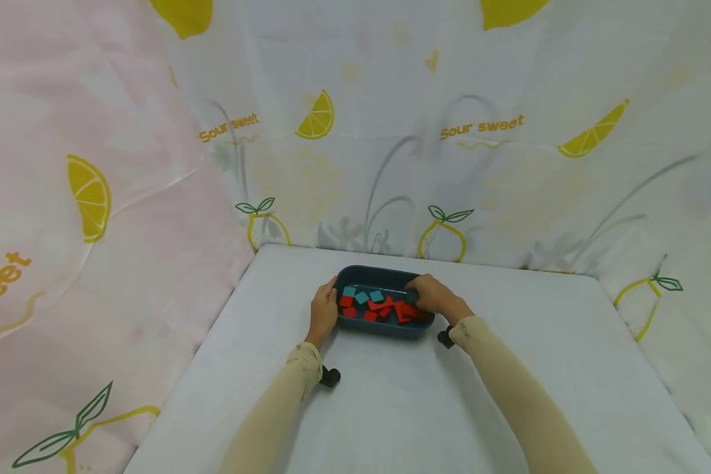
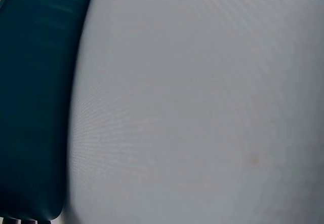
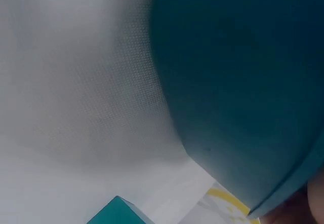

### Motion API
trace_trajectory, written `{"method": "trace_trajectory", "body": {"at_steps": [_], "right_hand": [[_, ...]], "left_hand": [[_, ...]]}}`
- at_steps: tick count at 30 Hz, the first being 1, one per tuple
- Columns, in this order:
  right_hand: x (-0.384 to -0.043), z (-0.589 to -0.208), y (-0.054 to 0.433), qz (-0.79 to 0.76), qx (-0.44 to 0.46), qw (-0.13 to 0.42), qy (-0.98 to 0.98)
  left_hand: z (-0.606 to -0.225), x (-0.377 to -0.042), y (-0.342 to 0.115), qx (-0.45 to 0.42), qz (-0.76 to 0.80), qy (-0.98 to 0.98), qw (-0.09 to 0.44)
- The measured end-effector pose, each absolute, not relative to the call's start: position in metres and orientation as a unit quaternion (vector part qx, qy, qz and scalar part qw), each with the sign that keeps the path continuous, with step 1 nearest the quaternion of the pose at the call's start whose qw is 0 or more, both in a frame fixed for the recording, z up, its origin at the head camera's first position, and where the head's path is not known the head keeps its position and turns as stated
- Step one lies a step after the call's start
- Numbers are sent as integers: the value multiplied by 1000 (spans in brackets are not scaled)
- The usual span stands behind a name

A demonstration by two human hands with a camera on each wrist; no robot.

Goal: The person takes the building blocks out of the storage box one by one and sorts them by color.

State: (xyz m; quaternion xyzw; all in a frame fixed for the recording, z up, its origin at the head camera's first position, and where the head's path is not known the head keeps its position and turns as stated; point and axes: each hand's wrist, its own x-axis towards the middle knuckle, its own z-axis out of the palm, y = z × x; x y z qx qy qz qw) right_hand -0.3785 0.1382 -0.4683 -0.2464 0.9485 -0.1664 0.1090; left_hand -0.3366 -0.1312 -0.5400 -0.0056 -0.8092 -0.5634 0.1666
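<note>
A dark blue-green tray [image 1: 385, 330] stands on the white table, with several small flat red pieces [image 1: 370, 316] and light teal pieces [image 1: 376, 296] inside. At the tray's left end, my left hand [image 1: 323, 309] grips the wall. My right hand [image 1: 434, 293] reaches over the right end, its fingers bent down inside the tray above some red pieces. What lies under those fingertips is mostly hidden. The tray's outer wall [image 2: 35, 97] fills the left side of the left wrist view. In the right wrist view, fingers [image 3: 316, 198] show by the rim.
The white tabletop [image 1: 385, 408] spreads around the tray. Behind and beside it hangs a pale cloth [image 1: 361, 184] with a lemon print. Black camera mounts [image 1: 330, 377] sit at the wrists. A teal corner [image 3: 119, 214] shows low in the right wrist view.
</note>
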Motion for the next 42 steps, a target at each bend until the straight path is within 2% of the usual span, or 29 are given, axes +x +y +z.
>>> {"method": "trace_trajectory", "body": {"at_steps": [12, 21, 32, 42], "right_hand": [[-380, -478, 133, -133, -254, 98, 953], [-378, -466, 153, -210, -324, 19, 922], [-370, -443, 200, -314, -285, -47, 905], [-354, -450, 249, -312, -226, -31, 922]], "left_hand": [[-536, -334, -131, -12, -563, -807, 177], [-540, -338, -131, -20, -541, -819, 188], [-542, -338, -132, -19, -542, -820, 184], [-540, -337, -131, -17, -551, -816, 176]]}}
